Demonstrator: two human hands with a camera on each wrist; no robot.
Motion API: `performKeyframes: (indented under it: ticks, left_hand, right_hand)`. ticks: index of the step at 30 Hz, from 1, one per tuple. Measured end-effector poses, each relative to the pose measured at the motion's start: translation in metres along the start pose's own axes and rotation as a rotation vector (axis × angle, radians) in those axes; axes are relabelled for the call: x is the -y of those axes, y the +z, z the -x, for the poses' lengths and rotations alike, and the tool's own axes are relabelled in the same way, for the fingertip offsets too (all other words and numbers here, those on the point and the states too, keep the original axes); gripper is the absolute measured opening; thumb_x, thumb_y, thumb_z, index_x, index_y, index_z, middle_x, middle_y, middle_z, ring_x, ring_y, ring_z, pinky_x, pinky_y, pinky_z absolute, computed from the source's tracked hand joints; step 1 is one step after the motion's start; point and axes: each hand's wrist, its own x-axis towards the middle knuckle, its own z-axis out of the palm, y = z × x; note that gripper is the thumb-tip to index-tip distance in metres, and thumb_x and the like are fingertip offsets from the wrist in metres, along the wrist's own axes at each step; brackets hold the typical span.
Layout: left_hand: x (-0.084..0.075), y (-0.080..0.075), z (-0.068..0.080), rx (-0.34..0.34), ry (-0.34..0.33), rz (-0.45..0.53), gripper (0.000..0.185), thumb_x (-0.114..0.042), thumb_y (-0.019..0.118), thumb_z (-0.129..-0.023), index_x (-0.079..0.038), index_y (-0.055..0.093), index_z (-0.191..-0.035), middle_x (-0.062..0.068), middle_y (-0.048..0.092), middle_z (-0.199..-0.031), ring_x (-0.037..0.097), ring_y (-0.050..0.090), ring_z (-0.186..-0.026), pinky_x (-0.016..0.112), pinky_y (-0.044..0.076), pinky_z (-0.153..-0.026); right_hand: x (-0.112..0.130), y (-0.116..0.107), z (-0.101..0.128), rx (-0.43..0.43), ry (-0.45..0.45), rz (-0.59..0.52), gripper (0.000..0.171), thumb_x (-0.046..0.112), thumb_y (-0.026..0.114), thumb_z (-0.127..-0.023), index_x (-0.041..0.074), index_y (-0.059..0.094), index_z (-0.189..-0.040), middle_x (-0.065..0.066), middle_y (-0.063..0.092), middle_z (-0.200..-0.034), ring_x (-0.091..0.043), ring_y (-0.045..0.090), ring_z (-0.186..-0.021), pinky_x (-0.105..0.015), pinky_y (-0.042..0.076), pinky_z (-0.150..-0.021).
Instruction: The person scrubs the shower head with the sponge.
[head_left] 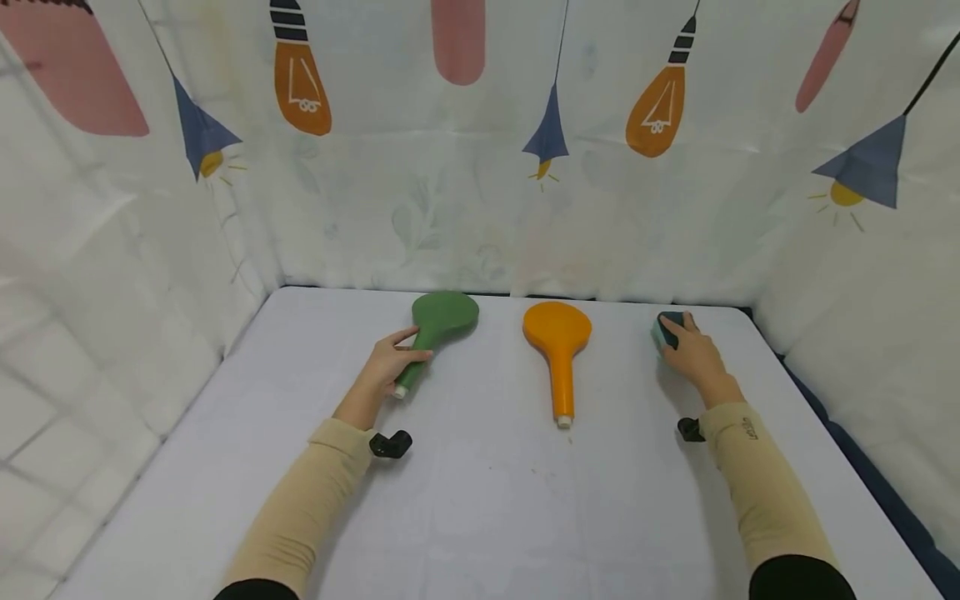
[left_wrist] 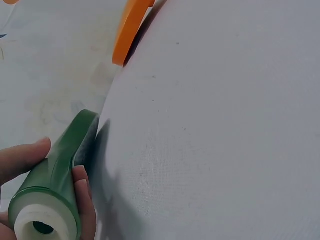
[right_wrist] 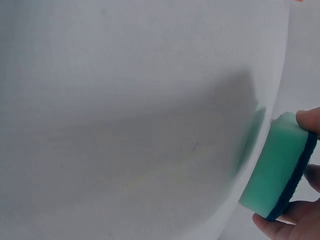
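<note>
Left hand [head_left: 386, 364]: the grip was clamped on the handle of the green shower head [head_left: 438, 325]. The left wrist view showed the thumb on one side of the handle and the fingers [left_wrist: 84, 197] curled round the other, close to the white threaded end. The green shower head lay on the white surface [head_left: 480, 500], left of centre, its round face toward the far edge.

Right hand [head_left: 693, 354]: the grip was closed round the teal sponge [head_left: 666, 330], pinching it between thumb and fingers. The right wrist view showed the sponge as a light green block with a dark blue layer on one face, held at the far right part of the surface.

The orange shower head [head_left: 557, 342] lay between the two hands, touched by neither, its handle pointing toward the person.

Limits of view: in the head view the right hand covered most of the sponge. Whether the sponge rested on the surface or was held just above it could not be determined. The left wrist view cut off all but an edge of the orange shower head.
</note>
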Motion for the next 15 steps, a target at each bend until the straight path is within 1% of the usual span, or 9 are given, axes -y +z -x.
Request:
performKeyframes:
  ticks: [5, 7, 11, 13, 15]
  left_hand:
    - [0.002, -0.003, -0.003, -0.02, 0.012, -0.026, 0.07, -0.012, 0.069, -0.098, -0.017, 0.038, -0.16, 0.024, 0.048, -0.145, 0.032, 0.05, -0.119, 0.041, 0.045, -0.094]
    - [0.003, -0.003, -0.004, -0.029, 0.019, -0.036, 0.069, -0.011, 0.07, -0.097, -0.017, 0.04, -0.159, 0.023, 0.05, -0.141, 0.031, 0.05, -0.116, 0.039, 0.044, -0.092]
    - [0.003, -0.002, -0.005, -0.056, 0.067, -0.058, 0.069, -0.008, 0.071, -0.096, -0.014, 0.042, -0.158, 0.02, 0.052, -0.13, 0.028, 0.05, -0.109, 0.036, 0.043, -0.087]
    - [0.002, -0.001, -0.007, -0.064, 0.094, -0.065, 0.068, -0.006, 0.071, -0.095, -0.013, 0.044, -0.157, 0.018, 0.053, -0.125, 0.027, 0.05, -0.106, 0.035, 0.043, -0.086]
    - [0.001, 0.0, -0.007, -0.056, 0.106, -0.07, 0.068, -0.005, 0.071, -0.095, -0.013, 0.044, -0.156, 0.016, 0.053, -0.121, 0.026, 0.05, -0.104, 0.035, 0.043, -0.085]
  right_hand:
    - [0.005, 0.007, 0.003, 0.002, -0.021, 0.003, 0.062, 0.017, 0.05, -0.104, 0.005, 0.027, -0.161, -0.036, 0.008, -0.161, -0.075, 0.022, -0.131, -0.08, 0.034, -0.096]
    - [0.006, 0.009, 0.004, 0.0, -0.03, 0.013, 0.062, 0.017, 0.05, -0.104, 0.006, 0.028, -0.161, -0.035, 0.01, -0.162, -0.074, 0.023, -0.131, -0.079, 0.036, -0.094]
    - [0.01, 0.011, 0.004, -0.016, -0.048, 0.013, 0.061, 0.016, 0.051, -0.104, 0.007, 0.03, -0.161, -0.035, 0.012, -0.162, -0.071, 0.027, -0.131, -0.078, 0.038, -0.093]
    - [0.011, 0.011, 0.004, -0.02, -0.05, 0.008, 0.061, 0.016, 0.051, -0.104, 0.008, 0.03, -0.161, -0.034, 0.012, -0.162, -0.07, 0.027, -0.132, -0.078, 0.037, -0.094]
    - [0.012, 0.012, 0.005, -0.019, -0.044, 0.005, 0.062, 0.016, 0.05, -0.104, 0.008, 0.029, -0.161, -0.032, 0.011, -0.163, -0.069, 0.025, -0.134, -0.078, 0.036, -0.096]
